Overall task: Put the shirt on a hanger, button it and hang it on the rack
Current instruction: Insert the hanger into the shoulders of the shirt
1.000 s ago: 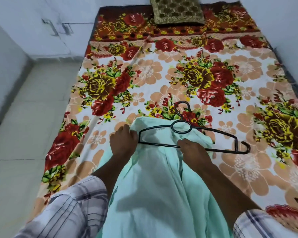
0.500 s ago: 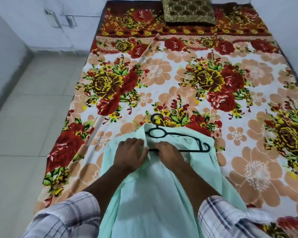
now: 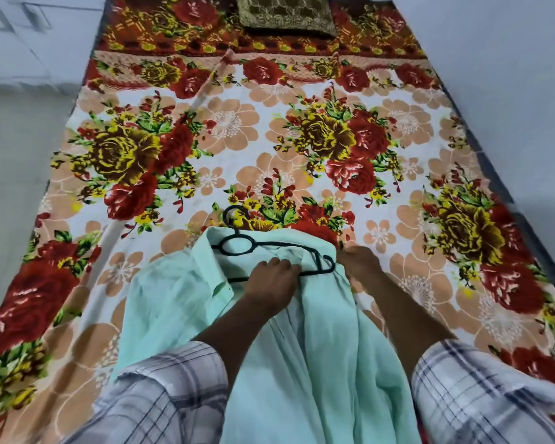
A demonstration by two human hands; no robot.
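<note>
Left hand (image 3: 271, 280): fingers curled over the lower bar of the black hanger (image 3: 285, 244), gripping it together with the cloth beneath. Right hand (image 3: 359, 263): fingers bent, pinching the edge of the mint-green shirt (image 3: 302, 347) just beside the hanger's right end. Hanger: lay partly inside the shirt's far end, hook pointing far-left, right shoulder still exposed. Shirt: spread on the near part of the bed (image 3: 269, 123), on a floral sheet. Cushion (image 3: 285, 14): at the bed's far end.

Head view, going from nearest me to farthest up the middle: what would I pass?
Mint-green cloth shirt → thin black plastic hanger → red-and-yellow floral bedsheet → olive-gold patterned cushion.
</note>
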